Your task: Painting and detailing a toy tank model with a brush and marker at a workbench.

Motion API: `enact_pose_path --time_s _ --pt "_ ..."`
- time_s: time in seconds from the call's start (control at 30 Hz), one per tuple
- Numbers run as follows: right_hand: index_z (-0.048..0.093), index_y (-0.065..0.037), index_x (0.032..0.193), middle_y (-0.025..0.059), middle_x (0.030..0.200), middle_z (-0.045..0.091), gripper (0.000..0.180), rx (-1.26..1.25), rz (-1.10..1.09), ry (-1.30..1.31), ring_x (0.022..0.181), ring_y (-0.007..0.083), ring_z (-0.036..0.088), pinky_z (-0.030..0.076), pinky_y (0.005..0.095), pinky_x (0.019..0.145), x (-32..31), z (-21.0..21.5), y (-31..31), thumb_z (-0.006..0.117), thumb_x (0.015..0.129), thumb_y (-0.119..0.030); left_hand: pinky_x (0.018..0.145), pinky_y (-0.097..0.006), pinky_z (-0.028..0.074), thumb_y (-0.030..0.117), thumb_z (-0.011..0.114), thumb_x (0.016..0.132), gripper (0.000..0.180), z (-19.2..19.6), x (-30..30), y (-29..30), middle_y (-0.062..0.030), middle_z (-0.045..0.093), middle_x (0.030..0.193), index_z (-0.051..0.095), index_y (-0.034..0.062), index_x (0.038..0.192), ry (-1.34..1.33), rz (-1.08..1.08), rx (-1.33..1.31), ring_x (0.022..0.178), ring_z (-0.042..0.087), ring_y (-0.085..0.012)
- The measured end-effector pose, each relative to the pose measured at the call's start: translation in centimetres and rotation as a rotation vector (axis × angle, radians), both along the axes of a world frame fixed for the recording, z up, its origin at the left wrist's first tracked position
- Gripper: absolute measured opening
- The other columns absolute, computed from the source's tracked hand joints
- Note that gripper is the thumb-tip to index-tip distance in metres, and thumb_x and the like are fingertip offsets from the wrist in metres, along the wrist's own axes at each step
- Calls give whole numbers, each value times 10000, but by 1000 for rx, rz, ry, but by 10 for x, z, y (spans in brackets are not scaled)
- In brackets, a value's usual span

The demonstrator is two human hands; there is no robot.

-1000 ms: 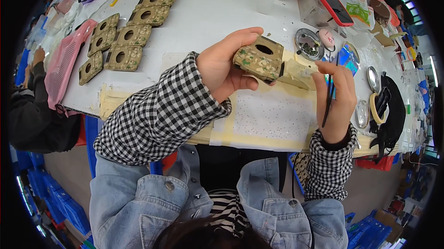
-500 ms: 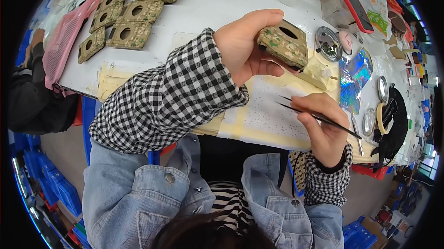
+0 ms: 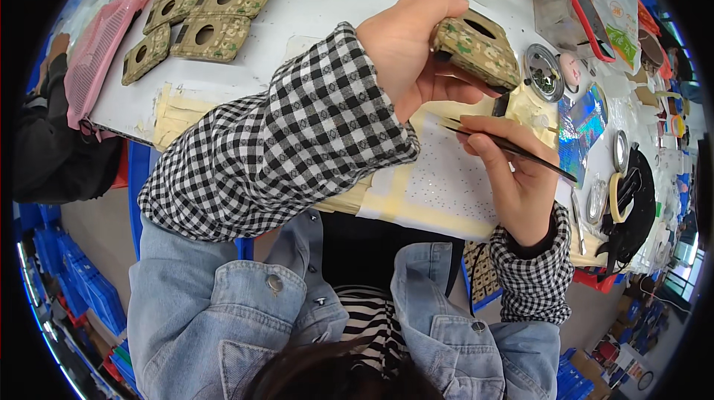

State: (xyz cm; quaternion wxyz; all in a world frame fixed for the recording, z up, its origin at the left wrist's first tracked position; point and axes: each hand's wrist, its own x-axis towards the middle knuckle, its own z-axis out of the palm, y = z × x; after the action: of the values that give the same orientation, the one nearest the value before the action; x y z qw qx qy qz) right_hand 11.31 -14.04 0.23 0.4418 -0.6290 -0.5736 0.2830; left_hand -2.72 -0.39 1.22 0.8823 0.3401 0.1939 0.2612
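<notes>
Holding camouflage case [image 3: 483, 53] in left hand [image 3: 405, 47], between thumb [image 3: 448, 3] and fingers [image 3: 455, 90].

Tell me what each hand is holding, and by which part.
The left hand holds a camouflage case by its left side; the right hand pinches black tweezers just behind their tips.
</notes>
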Motion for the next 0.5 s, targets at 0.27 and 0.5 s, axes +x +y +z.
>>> enact_pose_path --time_s 0.27,0.5 --pt "657 33 944 118 861 673 132 19 -9 -30 747 160 646 510 246 691 0 -4 1 647 823 -17 558 -292 558 275 453 911 373 -15 16 3 -168 619 936 436 -33 1121 -36 57 -5 734 665 -268" --pt "661 32 936 120 843 669 127 16 5 -80 716 168 637 504 253 675 0 -4 2 651 820 -21 559 -297 565 273 450 913 383 -14 15 3 -183 618 933 430 -43 1127 -24 74 0 740 666 -275"
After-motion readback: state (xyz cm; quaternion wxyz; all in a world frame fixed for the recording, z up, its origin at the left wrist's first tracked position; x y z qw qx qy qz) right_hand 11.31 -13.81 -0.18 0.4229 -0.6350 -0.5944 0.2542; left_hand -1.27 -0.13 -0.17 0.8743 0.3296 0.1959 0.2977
